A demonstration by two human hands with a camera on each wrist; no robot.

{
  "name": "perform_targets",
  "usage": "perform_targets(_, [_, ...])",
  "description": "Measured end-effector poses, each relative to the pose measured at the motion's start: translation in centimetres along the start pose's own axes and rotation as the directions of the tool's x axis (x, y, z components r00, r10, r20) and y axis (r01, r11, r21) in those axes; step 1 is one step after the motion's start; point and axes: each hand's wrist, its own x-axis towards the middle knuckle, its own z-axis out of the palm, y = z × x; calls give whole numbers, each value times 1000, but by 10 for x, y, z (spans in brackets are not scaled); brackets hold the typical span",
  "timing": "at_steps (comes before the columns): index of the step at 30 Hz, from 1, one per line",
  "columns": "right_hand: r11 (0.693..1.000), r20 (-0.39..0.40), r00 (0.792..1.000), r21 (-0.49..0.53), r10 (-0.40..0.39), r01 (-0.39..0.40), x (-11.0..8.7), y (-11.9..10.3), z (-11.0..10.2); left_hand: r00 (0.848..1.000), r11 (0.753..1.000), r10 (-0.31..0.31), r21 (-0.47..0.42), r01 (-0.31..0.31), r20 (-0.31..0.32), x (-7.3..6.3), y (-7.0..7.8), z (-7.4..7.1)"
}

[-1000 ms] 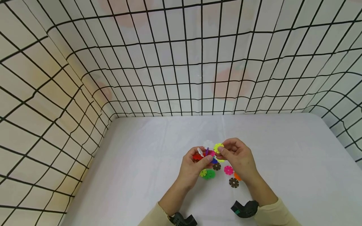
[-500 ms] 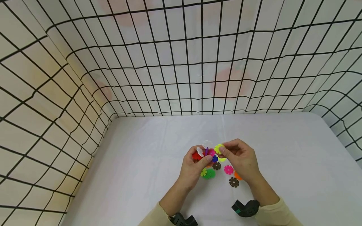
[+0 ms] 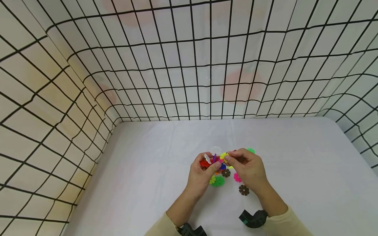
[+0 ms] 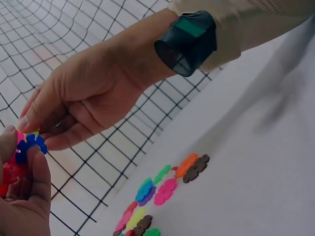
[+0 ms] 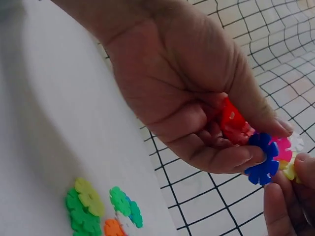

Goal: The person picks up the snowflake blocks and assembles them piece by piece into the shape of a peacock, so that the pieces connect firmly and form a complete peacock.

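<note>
My left hand (image 3: 198,175) grips a cluster of interlocking flower-shaped plastic discs. Its parts include a red disc (image 3: 204,165), a white disc (image 3: 207,159), a pink disc (image 5: 282,148) and a blue disc (image 5: 262,158). A purple piece (image 3: 214,158) stands up among them, and a pale disc (image 3: 216,150) shows at the far side. Between thumb and fingers, my right hand (image 3: 250,170) pinches a yellow disc (image 3: 223,156) against the cluster's right side. Fingers partly cover the joint, so I cannot tell whether the yellow disc is slotted in.
Loose discs lie on the white table (image 3: 141,170) below the hands: a brown disc (image 3: 243,190), a pink disc (image 3: 237,177), a green disc (image 3: 218,181) and an orange disc (image 4: 187,164), among several others. Black wire mesh (image 3: 210,68) encloses the table's back and sides.
My right hand has shifted left with the yellow disc, bringing it up to the cluster. It now covers the orange disc in the head view. My left hand has barely moved.
</note>
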Motion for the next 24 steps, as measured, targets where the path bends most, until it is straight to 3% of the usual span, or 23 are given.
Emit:
perform_targets(3, [989, 41, 995, -128, 86, -80, 5, 2, -13, 1000, 1000, -22, 4, 22, 7, 0, 0, 1])
perform_targets(5, [949, 42, 985, -277, 167, -149, 10, 7, -25, 999, 999, -38, 0, 38, 9, 1, 0, 1])
perform_targets(7, [862, 32, 966, -459, 256, -213, 13, 16, -36, 998, 998, -57, -4, 57, 1, 2, 1, 0])
perform_targets(11, [644, 17, 920, -719, 392, -261, 13, 42, -49, 996, 994, -91, -53, 91, -5, 3, 1, -3])
perform_targets(14, [568, 17, 910, -786, 413, -244, 10, 57, -49, 994, 992, -111, -62, 112, 12, 4, 0, -4])
perform_targets(16, [551, 11, 914, -801, 405, -234, 10, 61, -48, 992, 991, -121, -55, 122, 24, 4, 1, -6])
perform_targets(20, [573, 17, 917, -785, 398, -235, 11, 59, -48, 990, 986, -133, -91, 137, 48, 5, 4, -7])
perform_targets(22, [608, 28, 912, -753, 410, -251, 13, 54, -49, 989, 982, -138, -120, 145, 60, 4, 6, -8])
perform_targets(24, [682, 50, 900, -670, 434, -292, 15, 47, -49, 988, 979, -141, -140, 149, 65, 4, 7, -8])
